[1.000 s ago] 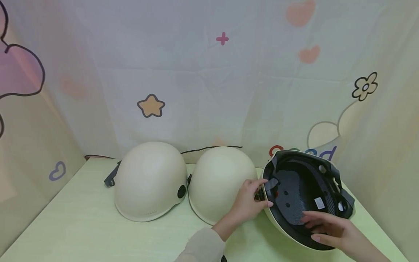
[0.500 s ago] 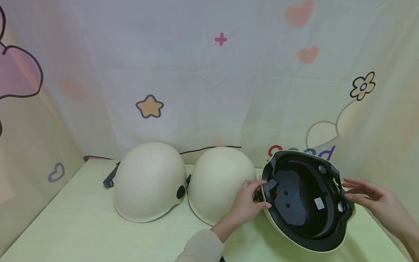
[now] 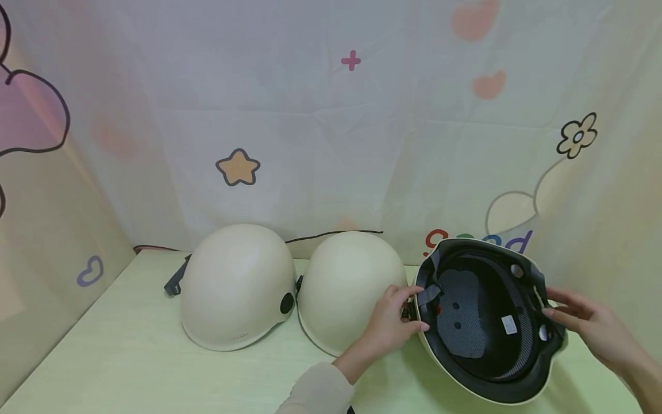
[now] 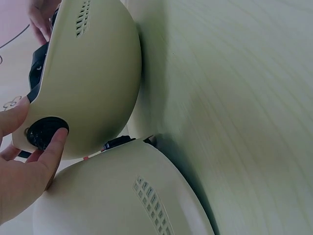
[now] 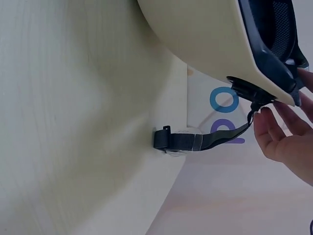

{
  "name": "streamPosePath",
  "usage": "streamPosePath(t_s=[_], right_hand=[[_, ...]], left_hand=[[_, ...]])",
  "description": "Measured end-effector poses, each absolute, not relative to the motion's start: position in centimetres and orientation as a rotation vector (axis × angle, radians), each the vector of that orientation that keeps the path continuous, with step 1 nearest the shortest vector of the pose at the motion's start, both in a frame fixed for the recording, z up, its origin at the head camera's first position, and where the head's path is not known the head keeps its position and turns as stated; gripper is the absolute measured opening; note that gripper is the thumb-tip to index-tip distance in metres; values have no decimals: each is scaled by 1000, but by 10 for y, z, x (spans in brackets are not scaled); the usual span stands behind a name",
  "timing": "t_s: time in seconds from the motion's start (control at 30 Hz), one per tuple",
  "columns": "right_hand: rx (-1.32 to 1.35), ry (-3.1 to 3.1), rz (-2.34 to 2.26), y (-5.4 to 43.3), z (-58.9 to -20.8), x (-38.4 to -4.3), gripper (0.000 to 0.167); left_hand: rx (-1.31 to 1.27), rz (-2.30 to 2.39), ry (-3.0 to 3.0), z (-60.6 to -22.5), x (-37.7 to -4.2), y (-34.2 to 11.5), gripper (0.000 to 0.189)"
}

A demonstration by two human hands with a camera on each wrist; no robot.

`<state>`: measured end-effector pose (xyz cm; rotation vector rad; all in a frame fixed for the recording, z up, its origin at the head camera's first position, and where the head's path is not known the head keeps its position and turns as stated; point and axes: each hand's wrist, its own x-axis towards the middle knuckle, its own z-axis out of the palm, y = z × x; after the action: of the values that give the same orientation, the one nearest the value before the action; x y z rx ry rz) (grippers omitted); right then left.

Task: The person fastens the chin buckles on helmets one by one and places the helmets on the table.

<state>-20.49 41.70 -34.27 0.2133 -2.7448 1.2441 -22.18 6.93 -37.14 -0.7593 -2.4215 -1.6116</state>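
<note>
Opening toward me, a cream helmet with a black padded lining is tipped up at the right in the head view. My left hand grips its left rim, with fingers around the round black fitting in the left wrist view. On the opposite rim my right hand holds the edge, thumb toward the inside. From that side a black chin strap hangs down to the table in the right wrist view. A white label sits inside the lining.
Two more cream helmets, the left one and the middle one, stand dome up beside it on the pale green table. The middle helmet is close to my left hand. A printed curtain hangs behind.
My right hand has moved from in front of the lining's lower part to the right rim, which it now holds. The helmet has shifted slightly right; my left hand stays on its rim.
</note>
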Motion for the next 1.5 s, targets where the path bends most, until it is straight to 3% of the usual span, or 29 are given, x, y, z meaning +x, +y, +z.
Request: streamPosePath(t_s=[0.53, 0.8, 1.07, 1.23, 1.4, 1.5], right_hand=[[377, -2644, 1447, 433, -348, -202, 31], [353, -2704, 1433, 437, -350, -198, 36], [270, -2779, 1306, 440, -353, -192, 29], [340, -2677, 1436, 446, -357, -189, 37], [109, -2848, 1335, 451, -356, -185, 25], [41, -2889, 1405, 452, -356, -179, 30]], left_hand=[[-768, -1603, -2401, -371, -223, 69, 53], [-781, -1602, -2395, -372, -222, 69, 53], [-801, -1599, -2386, -372, -222, 68, 52], [-804, -1622, -2389, -371, -221, 68, 52], [-801, -1618, -2392, -371, -221, 69, 52], [-801, -1620, -2392, -371, -221, 69, 52]])
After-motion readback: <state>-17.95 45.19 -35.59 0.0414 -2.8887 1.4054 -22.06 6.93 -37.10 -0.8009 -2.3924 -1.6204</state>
